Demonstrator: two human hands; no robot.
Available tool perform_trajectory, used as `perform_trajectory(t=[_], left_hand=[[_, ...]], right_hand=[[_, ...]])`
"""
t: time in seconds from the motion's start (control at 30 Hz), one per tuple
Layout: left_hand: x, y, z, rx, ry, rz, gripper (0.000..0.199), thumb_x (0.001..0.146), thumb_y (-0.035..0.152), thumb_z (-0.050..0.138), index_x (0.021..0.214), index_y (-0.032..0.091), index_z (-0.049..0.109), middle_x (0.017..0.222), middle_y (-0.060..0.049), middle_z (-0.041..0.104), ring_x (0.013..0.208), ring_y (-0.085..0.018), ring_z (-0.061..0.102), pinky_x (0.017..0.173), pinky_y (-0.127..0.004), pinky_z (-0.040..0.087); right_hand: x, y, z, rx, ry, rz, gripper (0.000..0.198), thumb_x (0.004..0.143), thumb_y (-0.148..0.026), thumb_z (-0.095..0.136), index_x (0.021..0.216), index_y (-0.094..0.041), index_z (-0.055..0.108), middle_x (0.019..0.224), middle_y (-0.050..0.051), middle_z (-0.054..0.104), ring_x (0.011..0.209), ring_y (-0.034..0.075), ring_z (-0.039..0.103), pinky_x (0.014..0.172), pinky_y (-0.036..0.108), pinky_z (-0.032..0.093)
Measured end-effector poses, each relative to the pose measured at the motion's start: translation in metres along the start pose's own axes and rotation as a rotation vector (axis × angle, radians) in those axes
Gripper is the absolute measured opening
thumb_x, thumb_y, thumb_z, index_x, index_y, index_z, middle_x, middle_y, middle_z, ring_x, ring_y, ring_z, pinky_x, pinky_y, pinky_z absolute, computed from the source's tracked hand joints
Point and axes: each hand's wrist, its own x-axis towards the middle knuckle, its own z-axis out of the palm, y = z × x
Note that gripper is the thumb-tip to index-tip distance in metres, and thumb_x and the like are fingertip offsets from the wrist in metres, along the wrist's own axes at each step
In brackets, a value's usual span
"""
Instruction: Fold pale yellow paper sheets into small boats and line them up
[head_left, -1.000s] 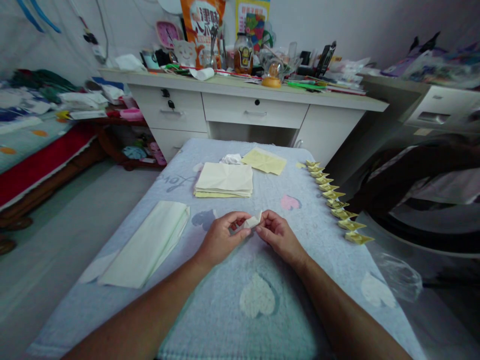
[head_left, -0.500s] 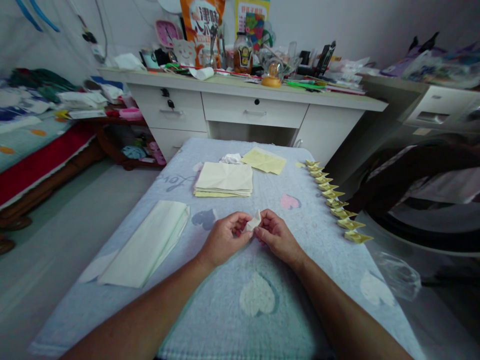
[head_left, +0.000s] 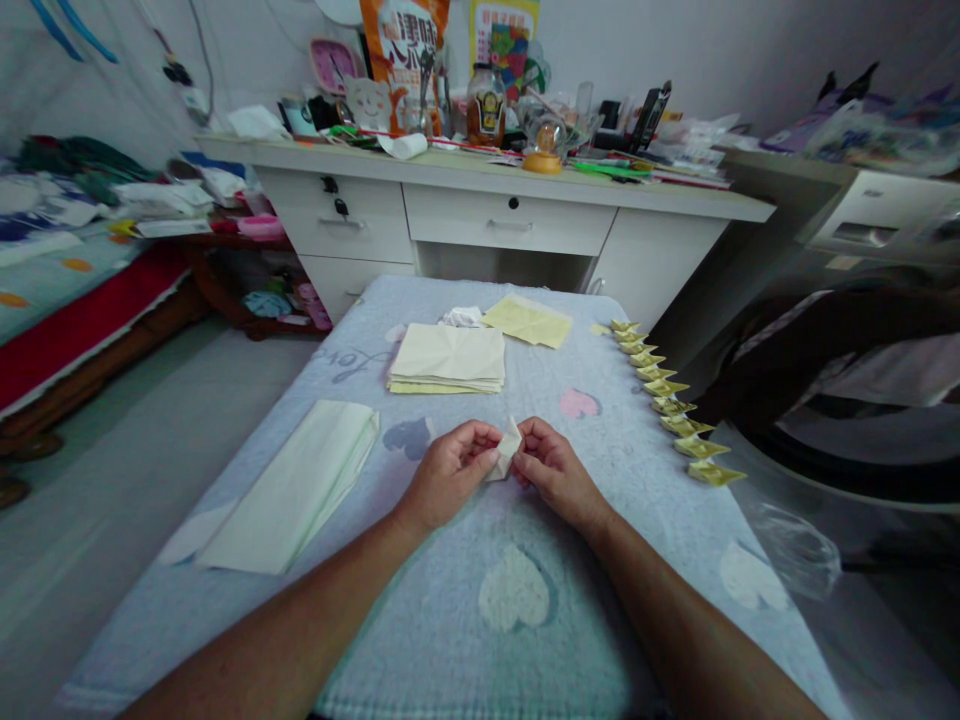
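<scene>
A small folded piece of pale paper (head_left: 508, 448) is pinched between my two hands, above the middle of the cloth-covered table. My left hand (head_left: 452, 468) grips its left side with thumb and fingers. On its right side, my right hand (head_left: 553, 465) holds it the same way. Beyond the hands lies a stack of cream paper sheets (head_left: 450, 355). Several small yellow folded paper boats (head_left: 688, 426) stand in a row along the table's right side.
A long folded pale sheet (head_left: 292, 490) lies left of my arms. Yellow sheets (head_left: 531, 321) and crumpled white paper (head_left: 462, 317) are behind the stack. A white desk (head_left: 517, 215) crowded with items stands past the table (head_left: 600, 620). A clear plastic bag (head_left: 795, 550) hangs at the right edge.
The folded paper has turned between my fingers and now stands more upright, showing more of its face. My hands have barely shifted.
</scene>
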Motion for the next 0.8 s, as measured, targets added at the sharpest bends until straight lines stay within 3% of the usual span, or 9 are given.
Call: perform_trajectory(t=[0.33, 0.5, 0.7, 0.8], left_hand=[[0.0042, 0.0045, -0.0005, -0.146, -0.010, -0.143, 0.018, 0.074, 0.031, 0.066, 0.076, 0.013, 0.063, 0.067, 0.000, 0.061, 0.062, -0.011, 0.053, 0.063, -0.023, 0.041], [0.0045, 0.0043, -0.0012, -0.110, -0.037, -0.143, 0.018, 0.074, 0.031, 0.064, 0.073, 0.013, 0.063, 0.063, 0.000, 0.058, 0.060, -0.010, 0.049, 0.060, -0.023, 0.038], [0.0046, -0.0003, -0.0014, -0.070, -0.070, -0.130, 0.019, 0.076, 0.032, 0.061, 0.075, 0.013, 0.060, 0.064, 0.002, 0.054, 0.060, -0.010, 0.046, 0.059, -0.022, 0.035], [0.0040, -0.0006, -0.0015, -0.057, -0.061, -0.125, 0.020, 0.075, 0.034, 0.062, 0.075, 0.014, 0.061, 0.065, 0.002, 0.054, 0.061, -0.010, 0.046, 0.059, -0.022, 0.035]], right_hand=[[-0.0014, 0.0020, -0.0041, 0.048, -0.042, 0.015, 0.024, 0.081, -0.038, 0.064, 0.090, -0.020, 0.050, 0.071, -0.003, 0.053, 0.056, 0.008, 0.044, 0.052, 0.020, 0.037], [-0.0011, 0.0007, -0.0020, 0.019, -0.075, 0.000, 0.025, 0.081, -0.040, 0.063, 0.089, -0.021, 0.050, 0.071, -0.003, 0.054, 0.058, 0.009, 0.044, 0.053, 0.020, 0.036], [-0.0006, -0.0023, 0.0018, 0.041, -0.080, -0.026, 0.020, 0.079, -0.030, 0.063, 0.087, -0.020, 0.048, 0.071, -0.004, 0.056, 0.063, 0.009, 0.050, 0.058, 0.020, 0.037], [-0.0009, -0.0015, 0.0030, 0.022, -0.045, 0.007, 0.020, 0.076, -0.027, 0.064, 0.085, -0.020, 0.047, 0.069, -0.005, 0.054, 0.057, 0.008, 0.045, 0.054, 0.019, 0.034]])
